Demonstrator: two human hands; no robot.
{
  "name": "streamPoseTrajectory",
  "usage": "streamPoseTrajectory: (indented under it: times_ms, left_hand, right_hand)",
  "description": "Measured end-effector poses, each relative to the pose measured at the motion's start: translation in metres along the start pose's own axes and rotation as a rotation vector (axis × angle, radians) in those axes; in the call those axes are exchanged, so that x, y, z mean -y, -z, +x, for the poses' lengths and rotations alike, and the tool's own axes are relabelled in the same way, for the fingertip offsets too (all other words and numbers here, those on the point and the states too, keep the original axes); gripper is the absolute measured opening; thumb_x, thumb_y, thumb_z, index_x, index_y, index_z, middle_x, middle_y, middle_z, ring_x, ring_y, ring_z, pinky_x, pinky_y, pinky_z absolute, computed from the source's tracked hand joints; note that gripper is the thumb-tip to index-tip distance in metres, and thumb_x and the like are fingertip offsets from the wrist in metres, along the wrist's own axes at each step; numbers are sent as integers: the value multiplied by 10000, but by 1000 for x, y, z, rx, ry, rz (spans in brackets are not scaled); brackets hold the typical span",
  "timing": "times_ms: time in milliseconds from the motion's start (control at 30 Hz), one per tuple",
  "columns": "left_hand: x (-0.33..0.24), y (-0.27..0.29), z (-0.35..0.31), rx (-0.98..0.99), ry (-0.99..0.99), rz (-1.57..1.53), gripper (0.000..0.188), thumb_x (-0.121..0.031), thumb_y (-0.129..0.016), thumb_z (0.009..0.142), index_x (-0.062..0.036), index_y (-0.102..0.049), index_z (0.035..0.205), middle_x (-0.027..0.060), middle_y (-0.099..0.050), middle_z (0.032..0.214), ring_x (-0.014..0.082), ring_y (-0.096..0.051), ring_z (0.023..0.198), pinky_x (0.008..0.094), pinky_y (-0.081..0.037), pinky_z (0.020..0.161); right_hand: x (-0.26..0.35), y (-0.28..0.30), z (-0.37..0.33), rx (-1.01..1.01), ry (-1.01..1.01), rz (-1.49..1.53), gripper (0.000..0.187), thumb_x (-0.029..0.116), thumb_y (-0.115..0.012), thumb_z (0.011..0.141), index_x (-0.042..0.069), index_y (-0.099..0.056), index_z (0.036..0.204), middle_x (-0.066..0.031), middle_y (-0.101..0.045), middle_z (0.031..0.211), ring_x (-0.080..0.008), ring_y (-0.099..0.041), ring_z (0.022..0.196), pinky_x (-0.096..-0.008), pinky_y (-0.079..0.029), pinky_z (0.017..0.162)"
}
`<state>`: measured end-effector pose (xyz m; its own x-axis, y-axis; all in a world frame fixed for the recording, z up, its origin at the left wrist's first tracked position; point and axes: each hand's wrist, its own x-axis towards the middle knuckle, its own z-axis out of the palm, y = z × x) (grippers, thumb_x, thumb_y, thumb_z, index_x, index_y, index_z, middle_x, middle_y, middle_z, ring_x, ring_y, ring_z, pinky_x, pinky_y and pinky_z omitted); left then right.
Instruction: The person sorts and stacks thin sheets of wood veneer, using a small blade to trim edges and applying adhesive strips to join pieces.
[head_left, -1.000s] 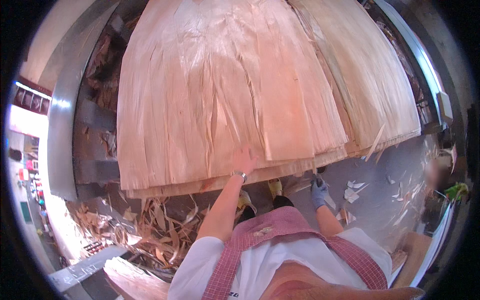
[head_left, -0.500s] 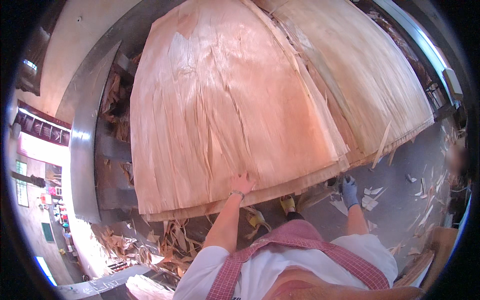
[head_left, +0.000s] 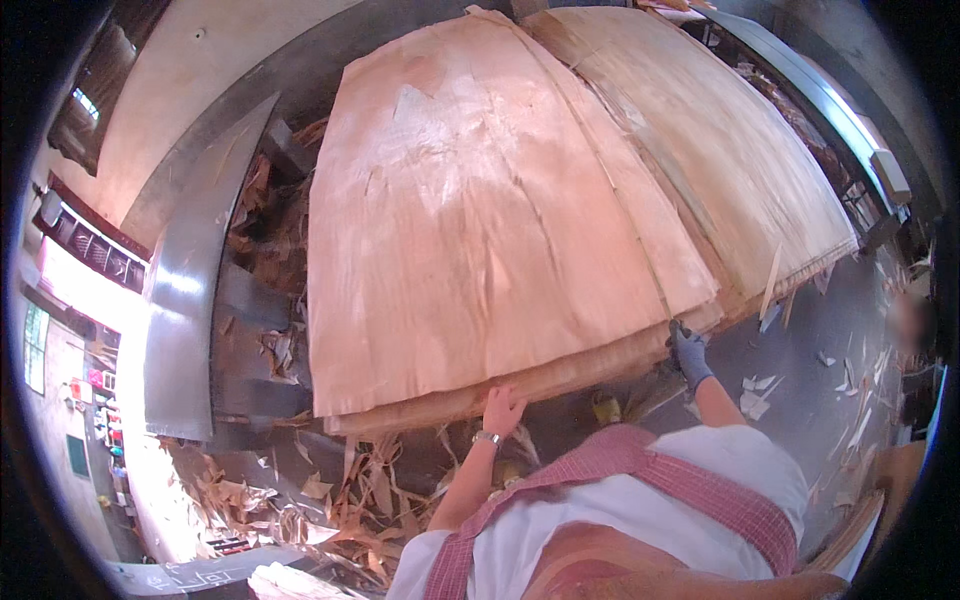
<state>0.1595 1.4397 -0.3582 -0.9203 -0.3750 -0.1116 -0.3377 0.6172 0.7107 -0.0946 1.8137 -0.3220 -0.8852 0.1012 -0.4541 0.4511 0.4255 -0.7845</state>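
A broad pinkish wood veneer sheet [head_left: 450,270] lies on top of a stack of similar sheets in front of me. My left hand [head_left: 503,410], bare and with a band at its wrist, rests against the stack's near edge with its fingers stretched out. At the near right corner, my right hand [head_left: 690,357] wears a grey-blue glove with dark fingertips. Its fingers are closed on the edge of the veneer there; how many layers they hold is hidden. Long cracks and wrinkles run along the top sheet.
A second, paler veneer stack [head_left: 740,160] adjoins on the right. On the left stands a grey metal panel [head_left: 185,330]. Torn veneer scraps [head_left: 370,500] litter the floor at the lower left, and white slivers [head_left: 757,395] lie at the right.
My left hand has slid back from the top sheet to the stack's near edge. The gloved right hand has come up to the corner and closed on it. The top sheet looks smoother.
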Motion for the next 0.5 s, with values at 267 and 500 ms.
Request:
streamPoseTrajectory:
  times_ms: [267, 500]
  left_hand:
    - [244, 99, -272, 58, 520, -136, 480, -413, -658, 788, -37, -661, 1085, 205, -666, 1000, 350, -629, 971, 410, -493, 841]
    - [321, 167, -400, 27, 835, -42, 467, -419, -667, 782, -39, -676, 1054, 178, -693, 980, 312, -664, 922, 405, -510, 786]
  right_hand:
    - [-33, -177, -128, 9, 83, 103, 504, 546, -637, 847, 61, -668, 716, -2, -497, 512, -154, -475, 421, -325, -382, 418]
    - [98, -265, -65, 6, 594, -408, 402, 366, -426, 968, 64, -602, 770, -108, -586, 578, -248, -601, 502, -397, -487, 481]
